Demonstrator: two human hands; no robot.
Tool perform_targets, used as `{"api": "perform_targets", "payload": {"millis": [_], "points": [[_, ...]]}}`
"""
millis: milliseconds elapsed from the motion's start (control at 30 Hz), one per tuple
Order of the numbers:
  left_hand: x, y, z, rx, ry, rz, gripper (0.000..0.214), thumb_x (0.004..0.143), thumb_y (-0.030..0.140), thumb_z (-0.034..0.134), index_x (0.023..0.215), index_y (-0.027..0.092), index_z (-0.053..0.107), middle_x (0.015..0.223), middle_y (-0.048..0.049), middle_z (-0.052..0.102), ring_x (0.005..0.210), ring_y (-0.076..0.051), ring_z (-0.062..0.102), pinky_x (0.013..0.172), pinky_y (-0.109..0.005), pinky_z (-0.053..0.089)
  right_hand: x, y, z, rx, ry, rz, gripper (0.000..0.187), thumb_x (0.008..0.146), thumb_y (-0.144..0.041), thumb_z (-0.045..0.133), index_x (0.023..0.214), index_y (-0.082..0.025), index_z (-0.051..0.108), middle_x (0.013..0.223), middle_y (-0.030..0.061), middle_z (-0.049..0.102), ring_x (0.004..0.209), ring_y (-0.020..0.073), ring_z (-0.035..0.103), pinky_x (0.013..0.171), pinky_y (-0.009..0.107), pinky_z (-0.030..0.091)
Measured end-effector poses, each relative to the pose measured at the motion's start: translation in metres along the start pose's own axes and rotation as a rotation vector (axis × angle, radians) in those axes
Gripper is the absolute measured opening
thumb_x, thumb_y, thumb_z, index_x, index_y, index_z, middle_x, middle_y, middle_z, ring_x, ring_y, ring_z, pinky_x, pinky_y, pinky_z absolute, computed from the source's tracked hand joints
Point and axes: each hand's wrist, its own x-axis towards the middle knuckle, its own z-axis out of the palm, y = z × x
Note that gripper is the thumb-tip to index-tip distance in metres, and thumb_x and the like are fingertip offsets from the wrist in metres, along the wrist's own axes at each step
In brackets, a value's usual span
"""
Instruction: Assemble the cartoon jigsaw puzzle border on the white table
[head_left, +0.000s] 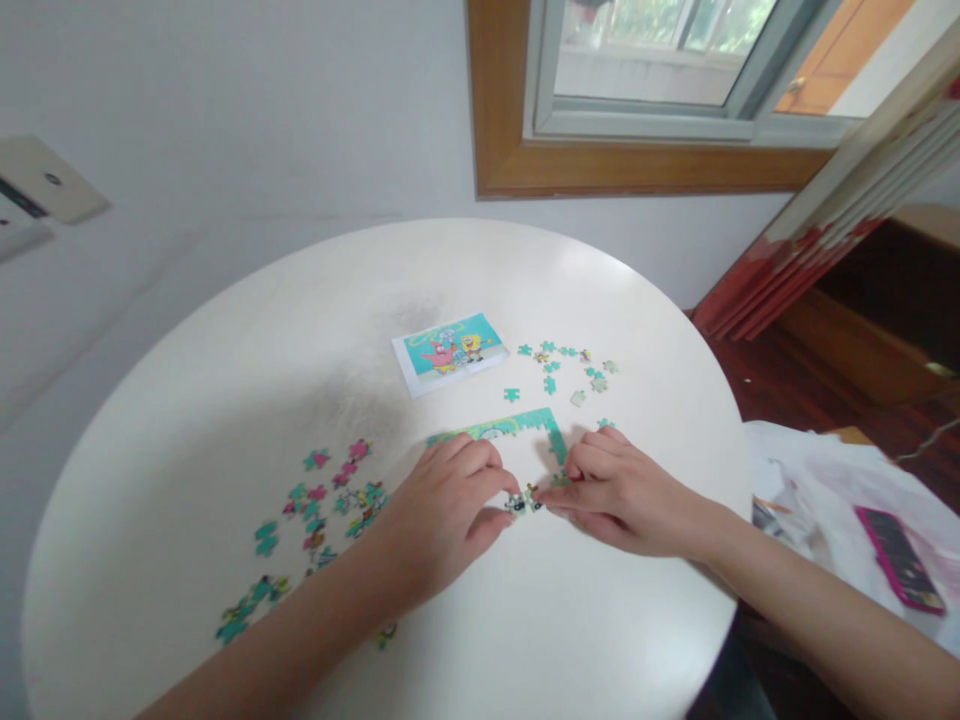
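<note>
My left hand [457,495] pinches a small dark-and-light jigsaw piece [515,504] between thumb and fingertips. Just to its right, my right hand [619,490] has its fingers closed on another jigsaw piece [532,497]; the two pieces lie side by side, and I cannot tell whether they interlock. Behind the hands is a partly joined puzzle border [534,420] in turquoise, forming a top strip and a right side. The left hand covers part of the strip's left end.
A picture card [454,350] with cartoon figures lies farther back on the round white table [525,260]. Loose pieces [551,367] are scattered to its right, with more pieces [311,510] at the left. A phone in a pink case [900,558] lies off the table at right.
</note>
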Motion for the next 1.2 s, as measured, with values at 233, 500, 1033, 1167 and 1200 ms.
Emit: {"api": "perform_targets", "payload": {"millis": [233, 500, 1033, 1167, 1200], "points": [[-0.001, 0.0, -0.001, 0.019, -0.007, -0.025, 0.021, 0.083, 0.018, 0.074, 0.101, 0.02, 0.066, 0.101, -0.004, 0.061, 0.102, -0.027, 0.052, 0.089, -0.042, 0.04, 0.007, -0.002, -0.002, 0.035, -0.045, 0.186, 0.035, 0.097, -0.043, 0.055, 0.127, -0.027, 0.065, 0.093, 0.0047, 0.057, 0.092, 0.0195, 0.053, 0.081, 0.036, 0.034], [-0.003, 0.0, -0.002, 0.031, -0.019, -0.033, 0.016, 0.086, 0.018, 0.071, 0.1, 0.022, 0.066, 0.102, -0.0032, 0.061, 0.103, -0.026, 0.052, 0.088, -0.041, 0.039, 0.017, -0.008, -0.002, 0.018, -0.095, 0.239, 0.026, 0.093, -0.039, 0.061, 0.115, -0.026, 0.07, 0.097, 0.0056, 0.059, 0.094, 0.0215, 0.053, 0.082, 0.037, 0.034], [-0.002, 0.005, -0.001, 0.08, -0.039, -0.076, 0.013, 0.087, 0.021, 0.071, 0.099, 0.02, 0.066, 0.101, -0.0042, 0.061, 0.103, -0.028, 0.052, 0.087, -0.043, 0.04, 0.021, -0.013, 0.002, 0.127, -0.077, 0.316, 0.017, 0.09, -0.026, 0.064, 0.106, -0.022, 0.068, 0.095, 0.0059, 0.061, 0.094, 0.0226, 0.055, 0.083, 0.037, 0.035], [-0.002, 0.005, 0.001, 0.077, -0.017, -0.053, 0.012, 0.087, 0.02, 0.071, 0.098, 0.02, 0.065, 0.1, -0.004, 0.061, 0.102, -0.027, 0.052, 0.086, -0.041, 0.039, 0.022, -0.014, 0.003, 0.091, -0.067, 0.312, 0.017, 0.09, -0.027, 0.064, 0.105, -0.022, 0.07, 0.094, 0.006, 0.061, 0.093, 0.0229, 0.055, 0.081, 0.038, 0.034], [-0.002, 0.005, 0.001, 0.074, -0.01, -0.047, 0.012, 0.087, 0.02, 0.071, 0.098, 0.02, 0.065, 0.1, -0.0038, 0.061, 0.102, -0.026, 0.052, 0.086, -0.041, 0.039, 0.022, -0.013, 0.002, 0.08, -0.064, 0.305, 0.017, 0.09, -0.028, 0.064, 0.106, -0.023, 0.07, 0.093, 0.0059, 0.061, 0.093, 0.0227, 0.055, 0.081, 0.038, 0.034]]}}
